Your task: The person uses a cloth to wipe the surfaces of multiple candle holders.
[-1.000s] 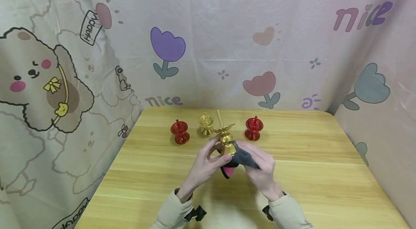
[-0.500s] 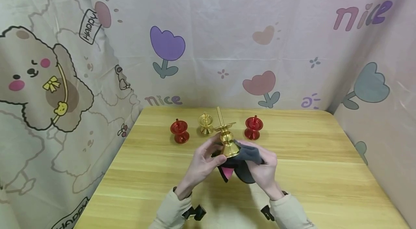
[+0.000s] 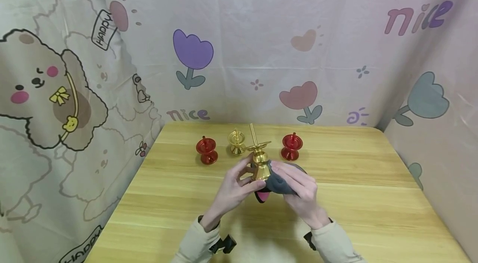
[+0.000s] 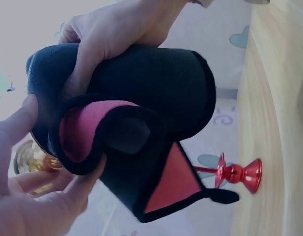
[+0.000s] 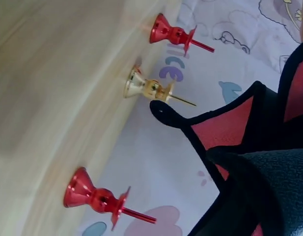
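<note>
Above the table, my left hand (image 3: 233,188) grips a shiny gold candlestick (image 3: 260,162) by its flared base, its thin spike pointing up and leaning a little left. My right hand (image 3: 300,188) pinches a dark grey cloth (image 3: 279,184) and presses it against the right side of that base. In the left wrist view the cloth (image 4: 146,83) hangs in folds, with a black border, pink patches on its other face and a small loop at one corner. It hides most of the candlestick there. The right wrist view shows the cloth (image 5: 269,177) but hardly any of the hand.
Behind the hands stand a red candlestick (image 3: 207,151) on the left, a second gold candlestick (image 3: 237,142) in the middle and another red candlestick (image 3: 292,147) on the right. They sit near the back of the wooden table (image 3: 366,196), before a printed curtain (image 3: 336,47).
The cloth dropped lower below the base half a second ago and is now bunched back up against its side. The right fingers have shifted up along it; the left grip stays much the same.
</note>
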`<state>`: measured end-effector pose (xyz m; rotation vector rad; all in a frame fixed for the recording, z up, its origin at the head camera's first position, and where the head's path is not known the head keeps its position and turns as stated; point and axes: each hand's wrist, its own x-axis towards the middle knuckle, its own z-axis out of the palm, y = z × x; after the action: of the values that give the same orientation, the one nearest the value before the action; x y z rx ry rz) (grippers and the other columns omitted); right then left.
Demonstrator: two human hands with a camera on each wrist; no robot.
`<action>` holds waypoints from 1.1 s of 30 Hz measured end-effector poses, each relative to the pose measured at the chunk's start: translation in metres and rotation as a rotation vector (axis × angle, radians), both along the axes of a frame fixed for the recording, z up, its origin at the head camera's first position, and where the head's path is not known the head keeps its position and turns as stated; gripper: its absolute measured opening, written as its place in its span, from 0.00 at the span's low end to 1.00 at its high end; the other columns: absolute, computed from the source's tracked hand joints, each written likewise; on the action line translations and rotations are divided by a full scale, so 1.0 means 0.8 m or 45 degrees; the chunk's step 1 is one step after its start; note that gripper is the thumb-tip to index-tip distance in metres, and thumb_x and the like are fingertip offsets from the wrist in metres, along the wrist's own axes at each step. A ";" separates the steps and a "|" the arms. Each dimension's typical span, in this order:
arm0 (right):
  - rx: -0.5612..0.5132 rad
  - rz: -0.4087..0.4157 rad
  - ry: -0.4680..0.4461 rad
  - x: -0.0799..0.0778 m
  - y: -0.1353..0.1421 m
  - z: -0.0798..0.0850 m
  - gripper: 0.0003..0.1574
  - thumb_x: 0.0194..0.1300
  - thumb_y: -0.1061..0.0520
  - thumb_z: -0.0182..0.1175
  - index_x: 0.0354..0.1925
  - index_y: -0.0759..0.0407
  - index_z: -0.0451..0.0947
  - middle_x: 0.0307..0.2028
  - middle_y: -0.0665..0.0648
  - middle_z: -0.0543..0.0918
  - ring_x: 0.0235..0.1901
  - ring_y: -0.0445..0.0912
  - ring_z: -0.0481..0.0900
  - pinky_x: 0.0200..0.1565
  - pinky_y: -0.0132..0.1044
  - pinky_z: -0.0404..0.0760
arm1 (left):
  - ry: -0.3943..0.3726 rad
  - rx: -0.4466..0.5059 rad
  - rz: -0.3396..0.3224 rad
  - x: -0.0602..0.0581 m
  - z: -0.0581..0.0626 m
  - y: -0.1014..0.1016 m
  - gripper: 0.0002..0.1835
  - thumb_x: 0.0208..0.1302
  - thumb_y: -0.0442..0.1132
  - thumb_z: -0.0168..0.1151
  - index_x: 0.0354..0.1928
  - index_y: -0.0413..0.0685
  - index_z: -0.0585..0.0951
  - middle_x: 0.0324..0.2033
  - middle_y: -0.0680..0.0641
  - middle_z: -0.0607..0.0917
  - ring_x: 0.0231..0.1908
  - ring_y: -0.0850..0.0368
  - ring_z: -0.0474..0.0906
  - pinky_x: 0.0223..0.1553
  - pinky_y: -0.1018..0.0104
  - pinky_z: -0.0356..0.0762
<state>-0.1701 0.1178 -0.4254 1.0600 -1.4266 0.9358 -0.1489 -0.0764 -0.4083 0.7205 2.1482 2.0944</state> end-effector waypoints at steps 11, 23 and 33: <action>-0.248 0.397 -0.434 0.001 0.008 -0.019 0.19 0.49 0.82 0.61 0.42 0.78 0.84 0.44 0.66 0.90 0.50 0.45 0.88 0.55 0.32 0.85 | 0.104 0.117 -0.171 -0.003 -0.007 -0.004 0.44 0.67 0.39 0.68 0.77 0.36 0.55 0.68 0.28 0.67 0.56 0.65 0.77 0.58 0.68 0.81; 0.062 0.362 -0.806 0.004 0.030 -0.027 0.27 0.53 0.82 0.62 0.51 0.67 0.83 0.57 0.63 0.81 0.63 0.42 0.77 0.68 0.29 0.71 | -0.063 0.032 -0.062 -0.006 -0.013 -0.003 0.42 0.67 0.35 0.66 0.78 0.39 0.56 0.74 0.36 0.65 0.61 0.44 0.74 0.56 0.66 0.83; 0.028 0.091 -1.079 0.009 0.058 -0.039 0.16 0.54 0.76 0.68 0.40 0.62 0.87 0.37 0.51 0.90 0.40 0.34 0.85 0.41 0.23 0.81 | -0.090 -0.087 -0.055 -0.014 -0.020 -0.002 0.42 0.66 0.34 0.67 0.77 0.39 0.57 0.70 0.34 0.68 0.61 0.38 0.74 0.57 0.62 0.84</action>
<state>-0.1628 0.1640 -0.4570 0.7468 -2.0843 1.5271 -0.1598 -0.0781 -0.4239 0.6696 2.1362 1.9842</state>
